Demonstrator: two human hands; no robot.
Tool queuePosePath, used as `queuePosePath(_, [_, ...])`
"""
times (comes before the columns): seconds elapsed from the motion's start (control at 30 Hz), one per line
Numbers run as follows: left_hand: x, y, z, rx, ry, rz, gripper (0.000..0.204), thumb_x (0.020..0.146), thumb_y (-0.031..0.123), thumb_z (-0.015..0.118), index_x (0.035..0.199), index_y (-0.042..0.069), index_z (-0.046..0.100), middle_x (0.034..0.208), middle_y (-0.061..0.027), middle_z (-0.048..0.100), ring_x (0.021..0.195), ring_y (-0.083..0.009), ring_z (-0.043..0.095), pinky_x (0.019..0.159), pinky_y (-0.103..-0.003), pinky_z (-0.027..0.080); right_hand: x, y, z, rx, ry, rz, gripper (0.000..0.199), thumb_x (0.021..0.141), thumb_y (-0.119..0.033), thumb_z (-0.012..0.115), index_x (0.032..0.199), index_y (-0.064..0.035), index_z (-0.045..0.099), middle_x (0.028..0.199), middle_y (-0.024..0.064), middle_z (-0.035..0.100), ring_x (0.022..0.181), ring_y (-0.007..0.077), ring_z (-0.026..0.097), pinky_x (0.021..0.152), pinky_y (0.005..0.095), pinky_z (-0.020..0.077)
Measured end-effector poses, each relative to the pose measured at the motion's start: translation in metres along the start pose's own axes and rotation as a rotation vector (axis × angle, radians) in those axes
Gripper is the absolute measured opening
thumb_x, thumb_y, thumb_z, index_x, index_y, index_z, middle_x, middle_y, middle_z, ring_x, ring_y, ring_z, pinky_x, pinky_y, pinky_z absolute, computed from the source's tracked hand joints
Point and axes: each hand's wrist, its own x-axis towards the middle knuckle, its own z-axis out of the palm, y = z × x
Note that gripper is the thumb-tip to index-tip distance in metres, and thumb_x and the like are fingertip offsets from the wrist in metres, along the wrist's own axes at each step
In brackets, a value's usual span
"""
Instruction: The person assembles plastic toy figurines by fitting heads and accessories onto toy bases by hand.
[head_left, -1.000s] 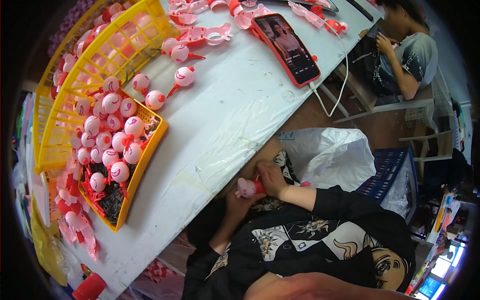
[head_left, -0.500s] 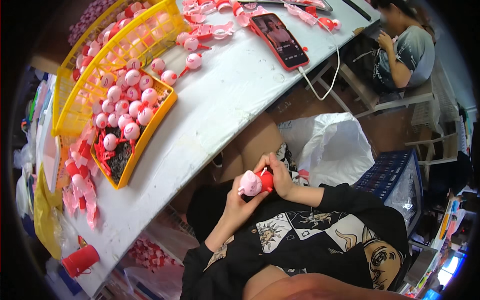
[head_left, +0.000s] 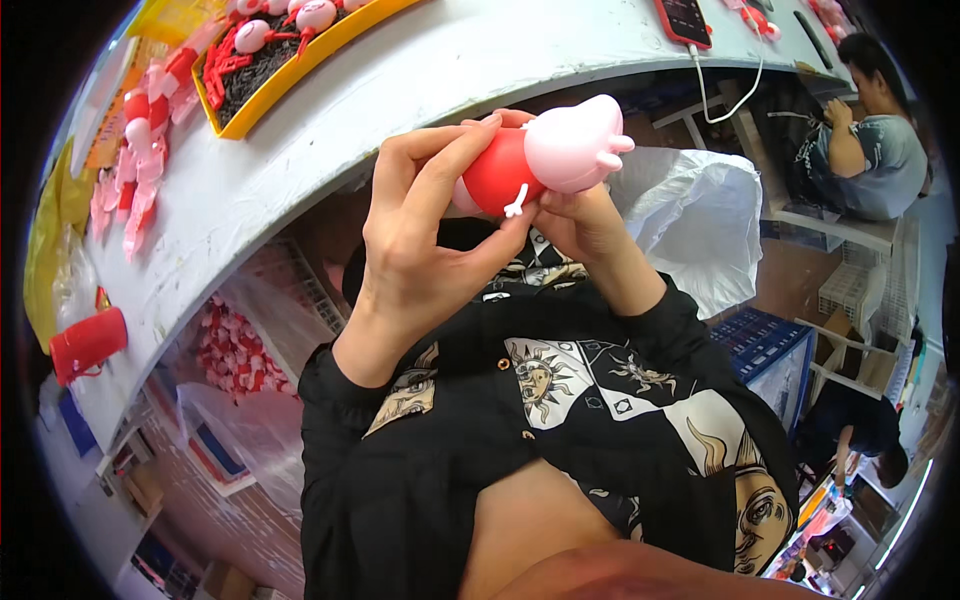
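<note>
A plastic toy pig figure with a pink head, red body and small white arm is raised in front of my chest, beyond the table's edge. My left hand wraps round the red body, with fingers over the top and the thumb below. My right hand grips the figure from underneath, near the pink head; most of its fingers are hidden behind the toy. The head points to the right, with its small ears at the right end.
On the white table, a yellow tray holds round pink heads and dark bits. Pink and red parts lie beside it, near a red spool. A white sack stands on the right. A phone charges at the back; a person sits beyond.
Both hands have lifted the toy figure up from my lap, closer to the camera. It has turned so that its head points right. The view has shifted too.
</note>
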Motion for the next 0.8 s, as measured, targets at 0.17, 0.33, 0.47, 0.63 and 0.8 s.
queuePosePath(0.17, [-0.006,0.005,-0.003,-0.031,0.034,-0.044,0.056,0.065,-0.003,0.079,0.118,-0.001,0.061,0.111,-0.0126,0.055,0.104,-0.0230,0.059,0.083,-0.031,0.053,-0.001,0.003,0.003,0.009,-0.010,0.028,0.069,0.082,-0.010,0.071,0.140,-0.0036,0.033,0.131,0.0107,0.051,0.118,0.0204,0.053,0.096,0.0358,0.0489])
queuePosePath(0.33, [-0.018,-0.010,0.007,-0.732,0.075,-0.383,0.048,0.084,0.003,0.069,0.128,0.000,0.050,0.115,-0.0133,0.060,0.107,-0.0241,0.059,0.092,-0.034,0.048,-0.004,0.003,-0.003,-0.126,-0.063,-0.061,0.053,0.086,-0.002,0.065,0.133,-0.0020,0.041,0.128,0.0097,0.053,0.117,0.0193,0.053,0.098,0.0360,0.0467])
queuePosePath(0.47, [-0.042,-0.020,0.026,-1.114,0.220,-0.533,0.049,0.097,0.015,0.052,0.140,-0.001,0.033,0.137,-0.0171,0.046,0.124,-0.0256,0.050,0.102,-0.038,0.042,-0.005,0.012,0.016,-0.246,0.135,-0.111,0.053,0.082,-0.005,0.073,0.129,-0.0009,0.048,0.125,0.0078,0.055,0.116,0.0162,0.053,0.101,0.0331,0.0424])
queuePosePath(0.63, [-0.053,-0.027,0.036,-1.158,0.202,-0.568,0.049,0.094,0.016,0.060,0.135,-0.001,0.039,0.133,-0.0146,0.050,0.120,-0.0239,0.053,0.102,-0.038,0.043,-0.015,0.006,0.018,-0.315,0.137,-0.236,0.052,0.087,-0.006,0.067,0.134,0.0020,0.046,0.135,0.0117,0.049,0.124,0.0188,0.048,0.105,0.0332,0.0384])
queuePosePath(0.8, [-0.056,-0.033,0.029,-1.071,0.072,-0.564,0.051,0.082,0.007,0.073,0.126,-0.005,0.049,0.123,-0.0125,0.058,0.111,-0.0217,0.058,0.098,-0.036,0.046,-0.021,-0.008,0.025,-0.400,0.123,-0.122,0.053,0.090,-0.012,0.064,0.137,0.0012,0.044,0.137,0.0123,0.048,0.124,0.0190,0.048,0.105,0.0319,0.0382])
